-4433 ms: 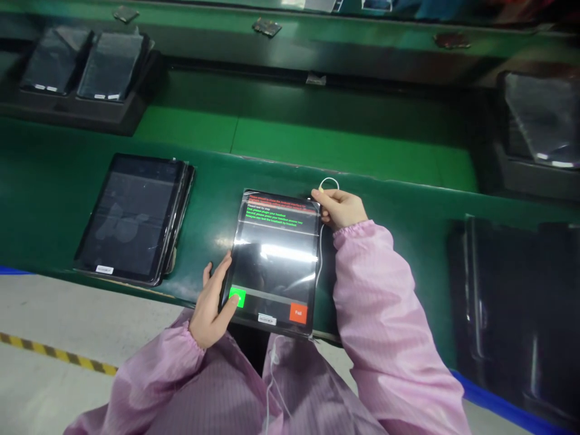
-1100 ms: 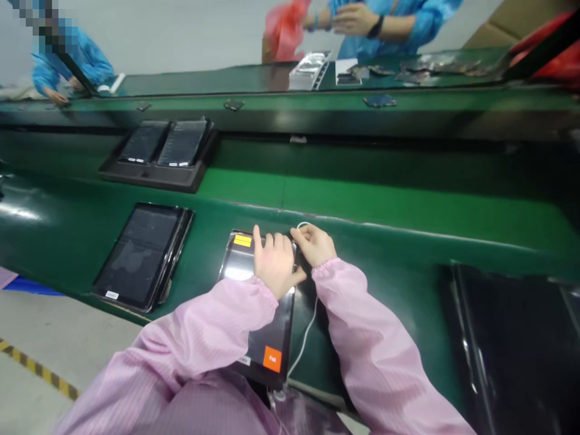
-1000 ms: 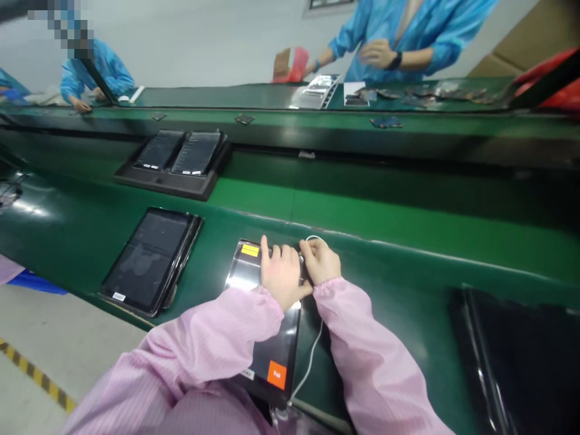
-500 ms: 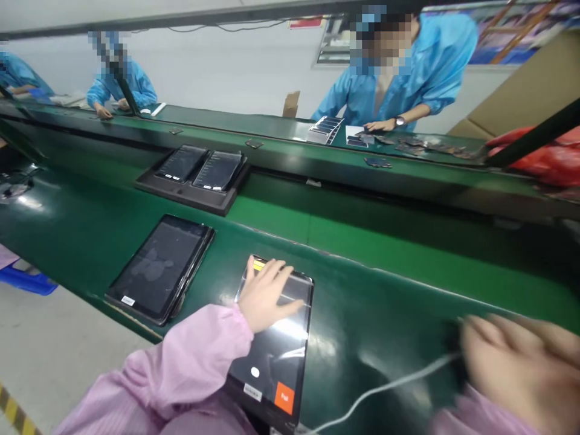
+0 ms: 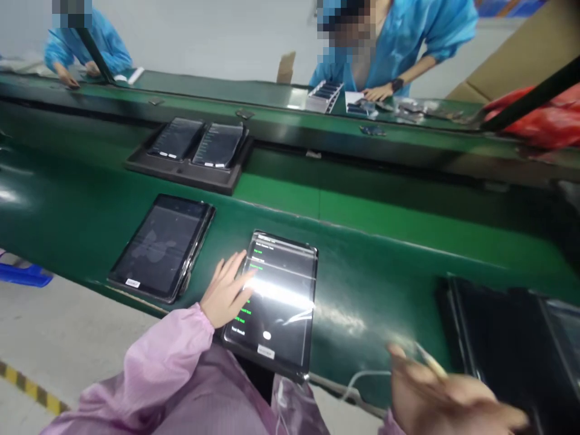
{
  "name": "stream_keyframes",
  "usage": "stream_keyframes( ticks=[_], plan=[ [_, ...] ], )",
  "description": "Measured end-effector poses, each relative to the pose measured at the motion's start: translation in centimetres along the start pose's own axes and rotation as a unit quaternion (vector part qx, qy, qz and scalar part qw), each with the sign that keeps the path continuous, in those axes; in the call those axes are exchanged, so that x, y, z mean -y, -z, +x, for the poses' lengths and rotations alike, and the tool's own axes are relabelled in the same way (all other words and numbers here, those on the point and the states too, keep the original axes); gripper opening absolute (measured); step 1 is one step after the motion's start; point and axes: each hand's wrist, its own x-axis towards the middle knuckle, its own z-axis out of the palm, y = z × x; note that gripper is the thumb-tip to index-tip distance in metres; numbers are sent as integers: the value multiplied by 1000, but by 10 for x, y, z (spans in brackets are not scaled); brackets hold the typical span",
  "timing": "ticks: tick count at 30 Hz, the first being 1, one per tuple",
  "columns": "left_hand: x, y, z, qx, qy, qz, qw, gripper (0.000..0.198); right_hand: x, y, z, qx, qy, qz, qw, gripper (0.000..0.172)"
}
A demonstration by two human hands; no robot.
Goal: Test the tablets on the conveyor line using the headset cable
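A tablet [image 5: 281,314] lies flat on the green bench before me, its lit screen showing white and green text lines. Fingers outstretched, my left hand [image 5: 226,290] rests at the tablet's left edge, a fingertip over the screen. My right hand [image 5: 444,396], smeared by motion, is to the right of the tablet, closed on a white cable [image 5: 369,374]. A thin pale piece with a light tip, seemingly the cable's plug, sticks up from its fingers. Left of my left hand lies a stack of dark tablets [image 5: 161,248], the top one bearing a white label.
A black tray [image 5: 181,175] with two tablets sits beyond the bench's raised edge. More dark tablets [image 5: 507,338] lie at the right. Across the line, a co-worker in blue [image 5: 399,36] handles small parts; another co-worker [image 5: 104,45] sits further left. A red bag [image 5: 534,115] is at the far right.
My left hand has slid left off the screen's middle. The screen's orange "Fail" box has given way to a text list. My right hand has come left and nearer with the cable.
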Motion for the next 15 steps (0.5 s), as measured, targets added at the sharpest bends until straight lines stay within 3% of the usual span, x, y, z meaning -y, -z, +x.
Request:
stream_keyframes(
  ticks=[6,10,15],
  plan=[
    [11,2,-42,31,-73,14,997,48,6,-46,-13,45,49,6,998,35],
    [13,4,-70,57,-81,18,995,52,-1,-57,-11,99,113,-102,983,30],
    [10,3,-71,40,-83,1,996,51,-12,-70,-7,196,167,-199,945,20]
  ],
)
